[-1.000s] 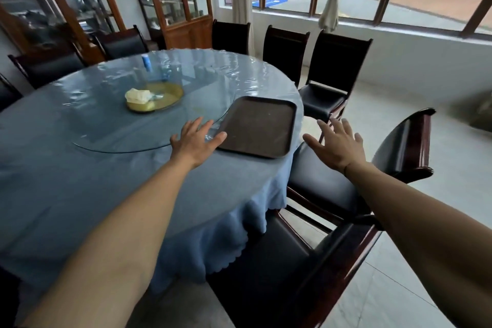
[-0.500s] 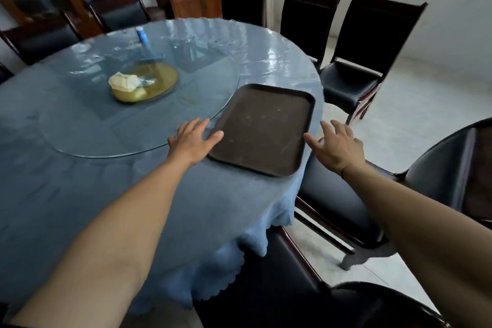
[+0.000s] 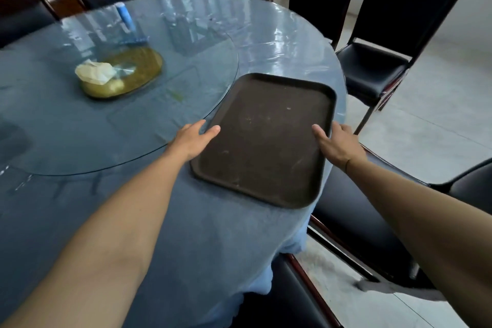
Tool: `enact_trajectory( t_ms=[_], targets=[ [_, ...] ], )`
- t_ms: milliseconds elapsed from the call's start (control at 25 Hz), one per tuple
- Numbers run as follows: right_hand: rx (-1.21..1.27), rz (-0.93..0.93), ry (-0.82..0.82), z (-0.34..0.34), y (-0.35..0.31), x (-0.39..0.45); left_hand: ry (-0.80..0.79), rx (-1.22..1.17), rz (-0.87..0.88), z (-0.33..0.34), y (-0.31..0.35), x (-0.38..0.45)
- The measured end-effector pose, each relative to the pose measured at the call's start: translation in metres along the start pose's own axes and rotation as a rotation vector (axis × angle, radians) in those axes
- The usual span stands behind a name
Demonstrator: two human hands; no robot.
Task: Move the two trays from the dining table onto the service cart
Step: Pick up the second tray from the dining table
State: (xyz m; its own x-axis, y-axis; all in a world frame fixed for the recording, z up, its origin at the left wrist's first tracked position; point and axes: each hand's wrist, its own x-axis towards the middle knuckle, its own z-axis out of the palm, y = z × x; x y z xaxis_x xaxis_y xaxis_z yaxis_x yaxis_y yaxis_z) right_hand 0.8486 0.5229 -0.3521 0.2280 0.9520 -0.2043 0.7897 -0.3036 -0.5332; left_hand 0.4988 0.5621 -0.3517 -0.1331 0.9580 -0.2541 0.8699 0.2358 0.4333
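One dark brown rectangular tray (image 3: 266, 141) lies flat on the blue-clothed round table (image 3: 213, 234), near its right edge. My left hand (image 3: 193, 138) holds the tray's left rim, thumb on the inner surface and fingers along the outside. On the opposite side, my right hand (image 3: 338, 144) clasps the right rim the same way, fingers hidden beyond the edge. A second tray and the service cart are not in view.
A glass turntable (image 3: 80, 128) carries a yellow-green dish (image 3: 133, 72) with a crumpled tissue (image 3: 95, 72) and a blue bottle (image 3: 125, 16). Black chairs stand around the table, one at the back right (image 3: 372, 66) and one just below the tray (image 3: 359, 221).
Both hands have moved forward from hovering beside the tray to holding its left and right rims. The camera has tilted down and come closer to the table.
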Motion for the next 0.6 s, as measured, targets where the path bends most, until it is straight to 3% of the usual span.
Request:
enact_trajectory(
  t_ms=[280,480,600],
  targets=[
    [0.471,0.329,-0.119,0.029,0.004,0.067,-0.132,-0.158,-0.056,0.019,0.012,0.068],
    [0.545,0.408,-0.131,0.039,0.009,0.09,-0.184,-0.349,-0.214,0.03,0.021,0.089],
    [0.613,0.48,-0.243,0.033,0.011,0.098,-0.235,-0.367,-0.264,0.03,0.024,0.1]
  ],
)
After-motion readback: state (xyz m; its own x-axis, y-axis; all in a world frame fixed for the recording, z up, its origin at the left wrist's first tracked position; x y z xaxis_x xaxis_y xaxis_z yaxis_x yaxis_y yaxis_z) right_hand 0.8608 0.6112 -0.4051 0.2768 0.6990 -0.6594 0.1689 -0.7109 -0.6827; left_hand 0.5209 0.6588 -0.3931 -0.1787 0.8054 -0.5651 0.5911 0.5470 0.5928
